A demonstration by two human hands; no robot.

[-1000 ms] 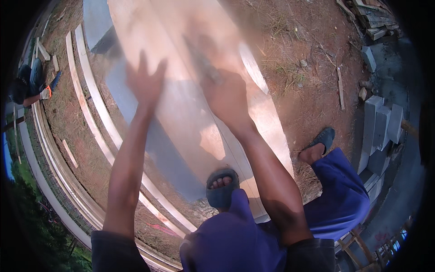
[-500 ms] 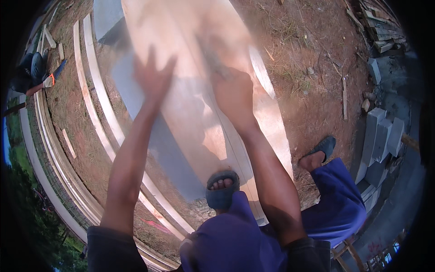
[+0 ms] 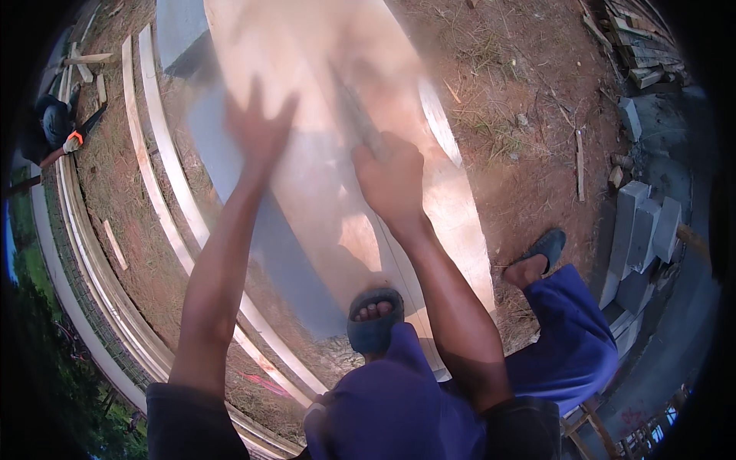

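A pale wooden sheet (image 3: 452, 230), marked with a thin dark line, lies beneath me on a grey-blue slab or board (image 3: 276, 253). My left hand (image 3: 257, 126) rests on the sheet with fingers spread, slightly blurred. My right hand (image 3: 391, 172) is closed on a long grey tool (image 3: 360, 115), held along the line; its far part is hazy and I cannot make it out. My sandalled foot (image 3: 376, 326) stands on the sheet's near end, and the other (image 3: 540, 261) is on the dirt at the right.
Long timber strips (image 3: 161, 123) lie at the left. Beyond them a crouching person (image 3: 54, 130) holds an orange-handled tool (image 3: 74, 139). At the right are concrete blocks (image 3: 640, 230) beside a grey concrete strip (image 3: 675, 130), and a timber pile (image 3: 644, 46) lies at the top right.
My right hand moved away along the line, then back toward me with the tool. My left hand has shifted slightly in view, as has the whole scene. The other person's tool has moved.
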